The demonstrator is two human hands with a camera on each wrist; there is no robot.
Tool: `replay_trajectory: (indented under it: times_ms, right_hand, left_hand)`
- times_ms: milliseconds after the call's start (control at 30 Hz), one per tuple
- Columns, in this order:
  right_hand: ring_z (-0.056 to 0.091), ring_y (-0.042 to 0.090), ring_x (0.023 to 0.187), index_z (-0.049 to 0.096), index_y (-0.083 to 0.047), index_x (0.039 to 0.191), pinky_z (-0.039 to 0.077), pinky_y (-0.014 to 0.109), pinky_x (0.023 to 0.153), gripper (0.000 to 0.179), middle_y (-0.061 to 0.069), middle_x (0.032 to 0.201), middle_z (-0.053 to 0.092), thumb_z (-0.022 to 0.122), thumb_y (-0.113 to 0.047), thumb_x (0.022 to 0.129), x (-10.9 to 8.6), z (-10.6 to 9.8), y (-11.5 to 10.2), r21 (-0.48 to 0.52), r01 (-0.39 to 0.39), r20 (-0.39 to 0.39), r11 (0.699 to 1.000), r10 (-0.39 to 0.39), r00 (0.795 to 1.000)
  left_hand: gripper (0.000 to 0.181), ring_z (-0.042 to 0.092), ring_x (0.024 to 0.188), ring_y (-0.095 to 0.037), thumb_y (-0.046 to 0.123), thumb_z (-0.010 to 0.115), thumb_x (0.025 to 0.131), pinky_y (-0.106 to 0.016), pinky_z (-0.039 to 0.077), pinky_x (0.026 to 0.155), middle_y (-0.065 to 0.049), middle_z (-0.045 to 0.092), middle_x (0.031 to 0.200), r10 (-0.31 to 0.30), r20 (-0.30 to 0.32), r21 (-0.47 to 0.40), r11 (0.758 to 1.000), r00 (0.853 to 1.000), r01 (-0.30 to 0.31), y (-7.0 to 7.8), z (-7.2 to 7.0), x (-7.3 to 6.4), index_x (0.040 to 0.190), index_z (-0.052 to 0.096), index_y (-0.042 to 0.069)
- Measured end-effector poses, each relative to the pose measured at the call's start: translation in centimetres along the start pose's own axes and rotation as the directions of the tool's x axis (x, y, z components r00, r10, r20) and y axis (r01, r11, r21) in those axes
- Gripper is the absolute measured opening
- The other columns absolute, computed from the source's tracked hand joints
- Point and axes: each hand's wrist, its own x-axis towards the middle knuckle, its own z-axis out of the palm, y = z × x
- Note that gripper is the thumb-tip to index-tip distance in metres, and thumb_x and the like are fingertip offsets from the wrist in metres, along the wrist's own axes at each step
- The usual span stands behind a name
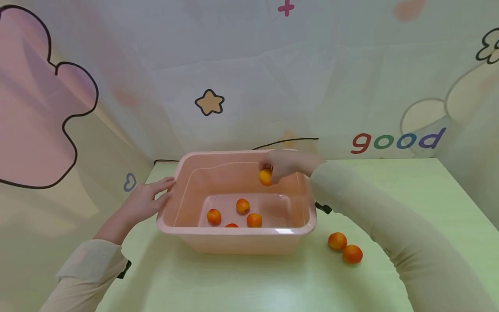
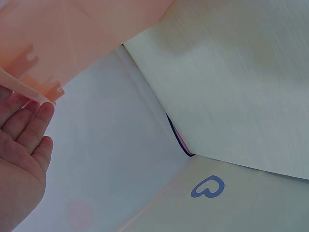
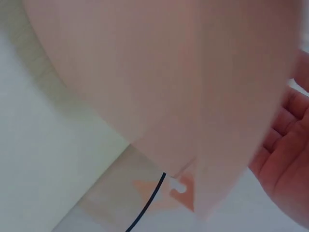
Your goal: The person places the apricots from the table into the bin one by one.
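A pink plastic basin (image 1: 245, 243) stands on the pale table. At its left rim is my left hand (image 1: 146, 201), its nearly straight fingers touching the edge; the left wrist view shows these fingers (image 2: 30, 128) against the rim's underside. Over the basin's right back part, my right hand (image 1: 281, 164) pinches a small round orange-yellow fruit (image 1: 266, 177). The basin wall hides that fruit in the right wrist view, where part of the right hand (image 3: 287, 150) shows. Inside the basin lie several red-orange fruits, among them one fruit (image 1: 243, 206) near the middle.
Two more red-orange fruits, a nearer one (image 1: 352, 254) and a farther one (image 1: 337, 241), lie close together on the table (image 1: 241, 286), right of the basin. A printed cloth (image 1: 249, 86) hangs behind the table and along its sides.
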Motion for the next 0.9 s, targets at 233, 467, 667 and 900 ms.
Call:
replay_trajectory:
  times_ms: [233, 467, 667, 900]
  right_hand:
    - [0.045, 0.018, 0.075, 0.056, -0.011, 0.085, 0.035, 0.026, 0.062, 0.017, 0.001, 0.078, 0.048, 0.059, -0.001, 0.072, 0.1, -0.8, -0.1, -0.004, -0.019, 0.027, 1.0, 0.019, 0.999]
    - [0.046, 0.018, 0.078, 0.059, -0.013, 0.087, 0.038, 0.026, 0.064, 0.019, 0.002, 0.082, 0.049, 0.058, 0.001, 0.074, 0.8, -1.6, -1.9, -0.011, -0.019, 0.054, 1.0, 0.019, 0.998]
    - [0.047, 0.019, 0.089, 0.058, -0.019, 0.092, 0.04, 0.029, 0.073, 0.023, 0.0, 0.089, 0.052, 0.061, -0.004, 0.075, 1.7, -1.0, -3.2, 0.02, -0.101, 0.097, 0.995, 0.099, 0.99]
    - [0.049, 0.019, 0.084, 0.06, -0.018, 0.085, 0.038, 0.03, 0.064, 0.019, -0.001, 0.078, 0.049, 0.055, -0.002, 0.074, 2.7, 0.2, -3.2, 0.104, -0.166, 0.133, 0.981, 0.152, 0.979]
  left_hand:
    - [0.042, 0.033, 0.042, -0.011, 0.014, 0.051, 0.088, -0.027, 0.035, 0.058, -0.018, 0.043, 0.133, -0.006, 0.011, -0.001, 1.0, 1.0, 0.006, -0.1, -0.1, 0.1, 0.127, 0.046, 0.0]
    - [0.042, 0.037, 0.048, -0.011, 0.014, 0.051, 0.088, -0.032, 0.038, 0.066, -0.018, 0.043, 0.133, -0.014, 0.015, 0.014, 1.0, 1.0, 0.014, 0.0, -0.1, 0.1, 0.127, 0.046, 0.0]
    - [0.043, 0.036, 0.046, -0.011, 0.015, 0.051, 0.088, -0.031, 0.038, 0.064, -0.017, 0.043, 0.133, -0.022, 0.019, 0.012, 1.0, 1.0, 0.022, 0.0, -0.1, 0.1, 0.128, 0.045, 0.001]
    - [0.042, 0.034, 0.043, -0.011, 0.015, 0.051, 0.088, -0.031, 0.038, 0.065, -0.016, 0.044, 0.133, -0.022, 0.012, 0.01, 1.0, 1.0, 0.021, 0.1, -0.1, 0.0, 0.128, 0.046, 0.002]
